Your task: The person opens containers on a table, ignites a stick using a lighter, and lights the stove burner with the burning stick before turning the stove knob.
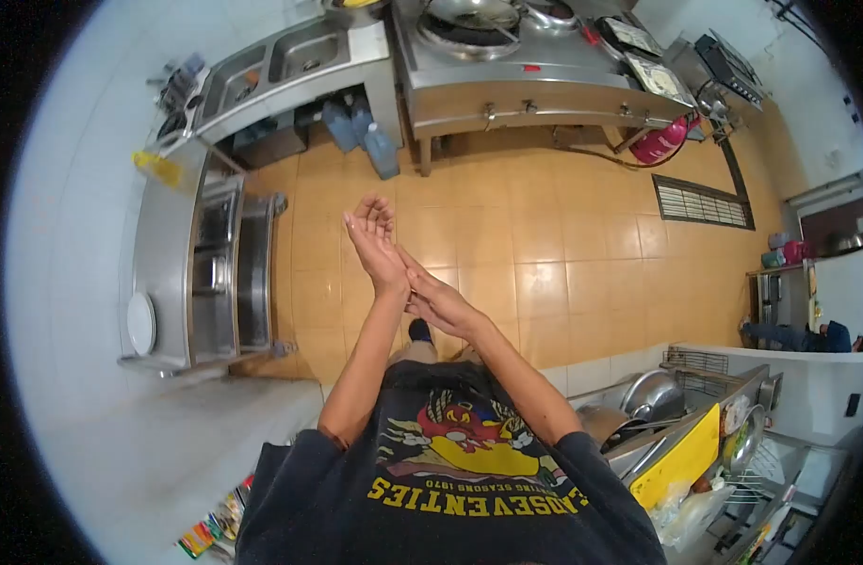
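My left hand [373, 247] is raised in front of my chest with its palm up, its fingers apart and loosely bent, and nothing in it. My right hand [439, 303] is closed around the base of that hand at the wrist, its fingers partly hidden there. Both hands are bare, above the tiled floor [541, 282] and beyond the black printed shirt [469, 452].
A steel stove [507, 89] with a wok [469, 13] stands ahead, beside a double sink [304, 55]. Blue jugs [380, 151] are below. A steel shelf unit [168, 264] is left. Pans and a yellow board [676, 459] lie right. Far right, a person [827, 337] is partly visible.
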